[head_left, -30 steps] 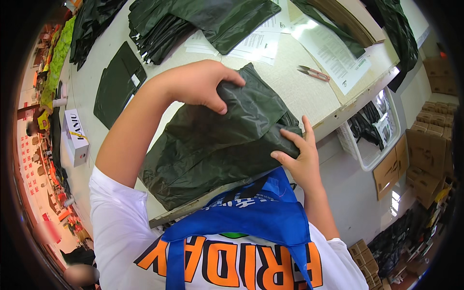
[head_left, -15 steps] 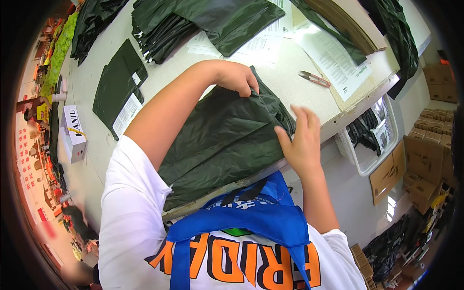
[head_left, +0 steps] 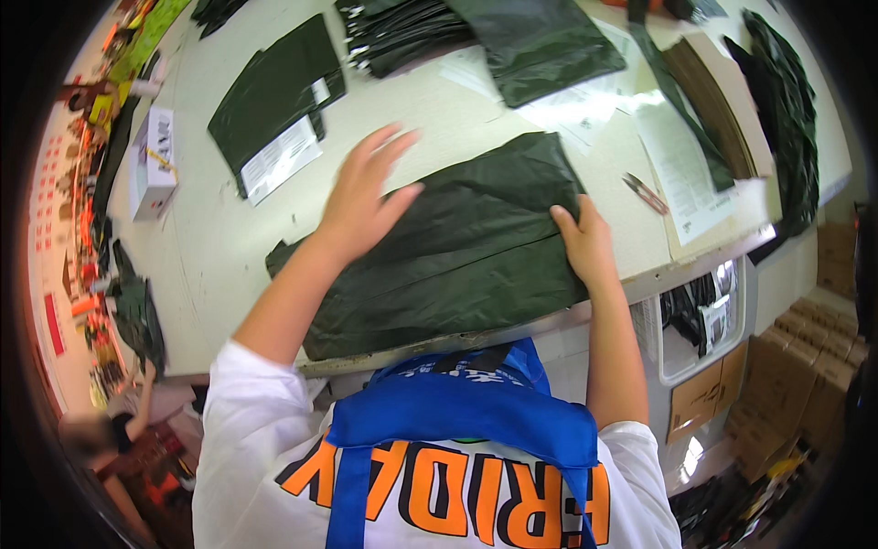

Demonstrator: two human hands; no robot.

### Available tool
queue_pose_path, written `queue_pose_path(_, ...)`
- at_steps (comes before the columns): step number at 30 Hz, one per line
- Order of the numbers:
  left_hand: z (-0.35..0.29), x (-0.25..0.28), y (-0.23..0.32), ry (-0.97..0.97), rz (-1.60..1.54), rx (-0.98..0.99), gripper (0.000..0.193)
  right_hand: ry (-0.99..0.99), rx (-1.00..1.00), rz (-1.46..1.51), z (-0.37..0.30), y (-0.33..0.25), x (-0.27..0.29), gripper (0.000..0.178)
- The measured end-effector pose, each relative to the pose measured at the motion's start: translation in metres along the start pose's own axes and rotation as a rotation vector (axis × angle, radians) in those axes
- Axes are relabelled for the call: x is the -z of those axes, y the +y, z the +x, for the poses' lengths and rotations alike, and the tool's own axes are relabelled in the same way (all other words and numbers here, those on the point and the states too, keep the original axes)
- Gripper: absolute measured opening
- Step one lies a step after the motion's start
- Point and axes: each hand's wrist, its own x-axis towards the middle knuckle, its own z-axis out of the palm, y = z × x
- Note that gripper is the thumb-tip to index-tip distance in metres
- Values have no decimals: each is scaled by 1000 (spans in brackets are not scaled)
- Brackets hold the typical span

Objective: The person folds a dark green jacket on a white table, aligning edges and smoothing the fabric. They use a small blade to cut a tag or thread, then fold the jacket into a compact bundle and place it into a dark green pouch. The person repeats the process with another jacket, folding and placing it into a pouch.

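A folded piece of smooth, slightly shiny dark green fabric (head_left: 448,247) lies on the table in front of me, its near edge along the table's front edge. Its exact kind cannot be made out. My left hand (head_left: 366,197) is over its far left part, fingers spread and a little blurred, holding nothing. At the right edge, my right hand (head_left: 585,240) grips the fabric, thumb on top and fingers round the side. Farther left lies a flat folded dark green piece (head_left: 288,91) with a white printed sheet (head_left: 279,157) on it.
Stacked dark green pieces (head_left: 558,46) and printed papers cover the far side of the pale table (head_left: 183,274). Small thread snips (head_left: 646,194) lie to the right, near an open carton (head_left: 718,101). A white basket (head_left: 700,366) stands below the right edge. Another person sits at lower left.
My left hand has left the fabric's far right corner and moved left, opening. My right hand has come onto the right edge. The fabric now lies flatter, its right side smoother.
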Motion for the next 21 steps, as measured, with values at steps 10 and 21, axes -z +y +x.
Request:
queue_pose_path(10, -327, -45, -4, 251, 45, 740, 104, 132, 104, -332, 15, -3, -10, 37)
queue_pose_path(21, -313, -15, -37, 48, 159, 530, 60, 25, -6, -98, 55, 24, -3, 43)
